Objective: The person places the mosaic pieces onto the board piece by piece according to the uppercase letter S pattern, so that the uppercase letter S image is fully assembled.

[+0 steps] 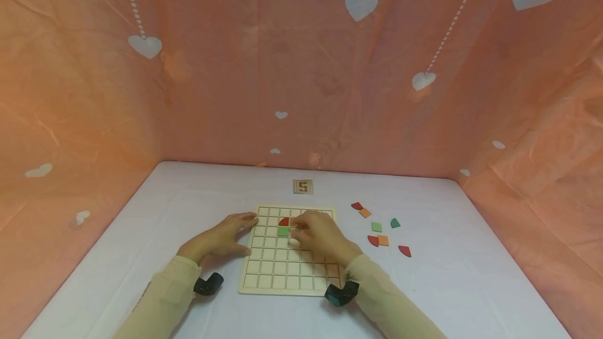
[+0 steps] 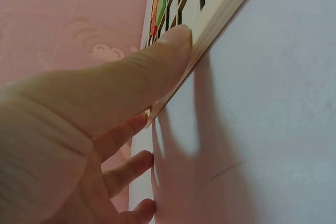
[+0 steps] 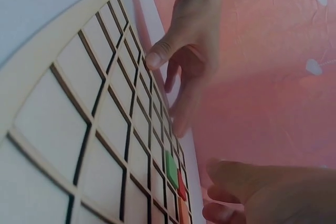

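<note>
Head view, pale gridded board (image 1: pixel 279 267), red quarter-circle (image 1: pixel 284 222), light-green square (image 1: pixel 283 231)

Head camera: looking forward and down from above, standing well back, taking in whole board (image 1: pixel 265 267), table (image 1: pixel 198 187) and curtain (image 1: pixel 292 72) behind. Left wrist camera: sitting close to left hand (image 1: pixel 220 238), facing along its thumb (image 2: pixel 139 74), catching board at shallow angle (edge running diagonally). Right wrist camera: hanging low and near over board, facing across it toward left hand, right hand (image 1: pixel 324 235) filling lower right corner. Both wrist views sharing board, both hands and green tile (image 1: pixel 283 231); head view showing all these too.
</note>
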Action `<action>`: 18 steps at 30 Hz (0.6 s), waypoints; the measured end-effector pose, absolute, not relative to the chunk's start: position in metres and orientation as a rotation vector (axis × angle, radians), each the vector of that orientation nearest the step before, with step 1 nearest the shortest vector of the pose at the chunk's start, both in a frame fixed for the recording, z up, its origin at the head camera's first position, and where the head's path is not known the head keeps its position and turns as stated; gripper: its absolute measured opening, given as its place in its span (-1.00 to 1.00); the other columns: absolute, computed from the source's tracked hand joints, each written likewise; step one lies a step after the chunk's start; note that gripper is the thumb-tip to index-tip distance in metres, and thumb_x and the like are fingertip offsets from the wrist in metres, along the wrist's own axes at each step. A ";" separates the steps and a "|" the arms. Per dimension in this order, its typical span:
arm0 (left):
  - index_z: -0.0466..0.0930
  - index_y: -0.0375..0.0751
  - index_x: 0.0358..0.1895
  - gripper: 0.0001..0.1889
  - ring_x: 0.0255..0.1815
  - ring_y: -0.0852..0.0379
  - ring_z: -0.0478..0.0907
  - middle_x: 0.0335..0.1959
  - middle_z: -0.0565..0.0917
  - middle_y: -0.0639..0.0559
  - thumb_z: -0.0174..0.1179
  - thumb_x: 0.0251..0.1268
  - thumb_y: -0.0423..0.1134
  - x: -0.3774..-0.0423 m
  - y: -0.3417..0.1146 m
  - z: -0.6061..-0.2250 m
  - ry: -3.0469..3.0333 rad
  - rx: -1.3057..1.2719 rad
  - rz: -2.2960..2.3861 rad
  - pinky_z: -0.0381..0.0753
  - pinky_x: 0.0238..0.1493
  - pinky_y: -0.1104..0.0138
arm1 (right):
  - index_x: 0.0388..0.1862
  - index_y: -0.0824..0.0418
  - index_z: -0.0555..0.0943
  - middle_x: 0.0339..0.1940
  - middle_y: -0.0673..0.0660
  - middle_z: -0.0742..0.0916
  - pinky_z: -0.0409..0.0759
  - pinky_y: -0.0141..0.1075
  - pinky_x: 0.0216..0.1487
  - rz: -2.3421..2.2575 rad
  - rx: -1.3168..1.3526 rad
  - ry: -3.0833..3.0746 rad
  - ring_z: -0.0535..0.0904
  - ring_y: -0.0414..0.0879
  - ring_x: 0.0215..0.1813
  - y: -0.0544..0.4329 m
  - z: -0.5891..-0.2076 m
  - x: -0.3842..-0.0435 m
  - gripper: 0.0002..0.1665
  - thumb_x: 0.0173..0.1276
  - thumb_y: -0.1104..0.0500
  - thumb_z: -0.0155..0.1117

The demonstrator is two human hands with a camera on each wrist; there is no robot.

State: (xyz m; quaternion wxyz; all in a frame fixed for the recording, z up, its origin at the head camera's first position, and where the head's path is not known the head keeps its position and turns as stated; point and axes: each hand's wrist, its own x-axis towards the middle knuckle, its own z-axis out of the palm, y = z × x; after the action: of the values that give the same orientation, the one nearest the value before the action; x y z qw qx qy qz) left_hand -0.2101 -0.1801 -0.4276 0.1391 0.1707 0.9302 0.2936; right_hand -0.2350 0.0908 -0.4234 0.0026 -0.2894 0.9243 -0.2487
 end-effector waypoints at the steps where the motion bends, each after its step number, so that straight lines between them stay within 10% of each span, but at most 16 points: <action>1: 0.32 -0.31 0.48 -0.15 0.63 -0.35 0.01 0.61 0.19 -0.23 0.49 0.10 -0.19 -0.210 -0.180 -0.428 2.690 0.495 0.847 0.06 0.61 -0.24 | 0.08 0.14 0.75 -0.05 0.06 0.82 0.69 -0.15 0.08 -0.787 -0.892 2.897 0.71 -0.09 -0.03 0.093 -0.423 -0.235 -0.66 0.39 0.06 0.33; 18: 0.32 -0.31 0.49 -0.15 0.63 -0.36 0.01 0.62 0.18 -0.23 0.48 0.11 -0.19 -0.210 -0.181 -0.427 2.686 0.510 0.856 0.05 0.61 -0.25 | 0.09 0.13 0.72 -0.01 0.06 0.77 0.65 -0.18 -0.07 -0.931 -0.564 2.968 0.63 -0.06 -0.03 0.136 -0.411 -0.247 -0.64 0.36 0.05 0.40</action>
State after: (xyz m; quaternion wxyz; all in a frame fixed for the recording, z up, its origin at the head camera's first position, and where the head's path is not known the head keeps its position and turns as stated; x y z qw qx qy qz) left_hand -0.2097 -0.1811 -0.4270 0.1380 0.1764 0.9286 0.2960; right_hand -0.2466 0.1361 -0.4107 -0.0101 -0.1784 0.9388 -0.2945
